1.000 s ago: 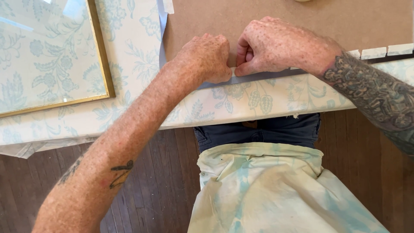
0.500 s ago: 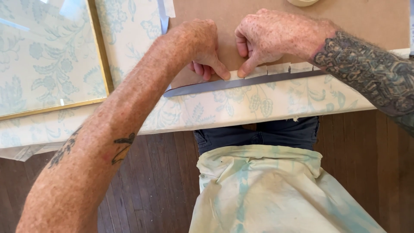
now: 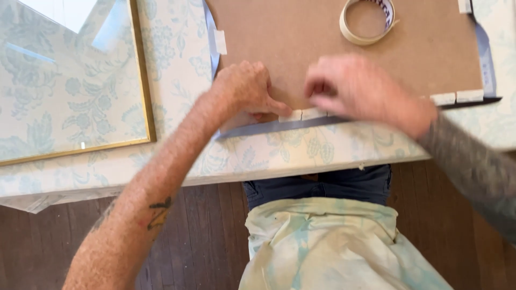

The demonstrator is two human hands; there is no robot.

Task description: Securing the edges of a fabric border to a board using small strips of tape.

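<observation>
- Head view: we look down on a table (image 3: 177, 177) covered in pale floral cloth, with a brown backing board (image 3: 322, 48) lying across its far right part.
- Left hand (image 3: 244, 88) rests at the board's near edge, fingers curled, thumb pressing on a short strip of pale tape (image 3: 302, 114); nothing is clamped in it.
- Right hand (image 3: 357, 88) is blurred; fingers bent down just right of the same strip. We cannot tell whether they pinch anything.
- The tape strip sits between the two hands, bridging the board's near edge and the grey mat edge (image 3: 269, 129) beneath.
- More tape tabs (image 3: 457, 97) at the near right corner; a tape roll (image 3: 367, 20) lies on the board toward its far edge.
- Gold-edged frame (image 3: 141, 75) occupies the table's left part, well apart.
- Risk, as we judge it: uneven pressure could wrinkle the strip or shift the board off the mat.
</observation>
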